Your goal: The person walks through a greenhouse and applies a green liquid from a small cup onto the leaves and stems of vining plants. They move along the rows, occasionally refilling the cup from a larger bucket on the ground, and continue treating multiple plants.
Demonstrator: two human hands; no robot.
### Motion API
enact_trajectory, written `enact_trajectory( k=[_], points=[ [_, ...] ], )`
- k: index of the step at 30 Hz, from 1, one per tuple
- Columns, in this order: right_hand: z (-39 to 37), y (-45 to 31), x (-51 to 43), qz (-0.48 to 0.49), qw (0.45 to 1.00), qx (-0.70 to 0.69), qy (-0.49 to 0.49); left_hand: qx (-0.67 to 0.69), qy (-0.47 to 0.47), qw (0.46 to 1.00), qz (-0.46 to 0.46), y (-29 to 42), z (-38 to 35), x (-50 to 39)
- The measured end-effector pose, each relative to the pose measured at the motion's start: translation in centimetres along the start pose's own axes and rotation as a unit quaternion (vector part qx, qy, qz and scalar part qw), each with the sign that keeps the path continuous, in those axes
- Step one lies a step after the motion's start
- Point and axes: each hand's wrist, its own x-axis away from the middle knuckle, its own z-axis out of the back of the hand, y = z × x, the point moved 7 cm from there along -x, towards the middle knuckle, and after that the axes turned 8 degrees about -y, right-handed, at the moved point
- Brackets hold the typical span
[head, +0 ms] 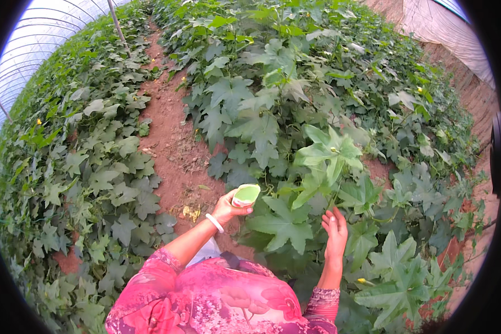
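A small paper-like cup [245,196] with pale green contents rests in my left hand [229,208], the thumb on its near side. The contents are too plain to identify. My right hand [335,227] is raised among the vine leaves, its fingertips at a green stem [332,201] below a pale lobed leaf [332,152]. Whether the fingers grip the stem is not clear. A broad lobed leaf [284,223] spreads between my two hands.
Dense leafy vines [104,167] grow on both sides of a reddish soil path [167,137]. A yellow flower [362,280] shows at the lower right. A slanting pole [119,29] and a hooped plastic greenhouse wall [37,37] stand at the upper left, whitish sheeting [446,33] at the upper right.
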Motion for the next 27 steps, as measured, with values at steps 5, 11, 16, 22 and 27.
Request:
enact_trajectory(
  k=[5,11,16,22,27],
  points=[
    [-7.6,-0.7,-0.3,0.05,0.997,0.057,0.018,-0.003,0.033,0.999,-0.021,3.6,7.1,-1.9],
    [-26.1,-0.8,-6.1,0.078,0.981,0.053,-0.17,-0.006,0.065,0.998,-0.021,9.3,17.0,-3.7],
    [-37.3,-1.6,-11.9,0.084,0.968,0.076,-0.222,-0.007,0.08,0.996,-0.035,13.8,23.6,-5.1],
    [-42.5,-5.0,-22.8,0.171,0.964,0.158,-0.128,-0.016,0.096,0.995,-0.028,16.4,29.2,-7.8],
    [-42.4,-13.4,-37.1,0.302,0.934,0.178,0.071,-0.027,0.106,0.993,-0.037,18.7,32.4,-11.2]
  ],
)
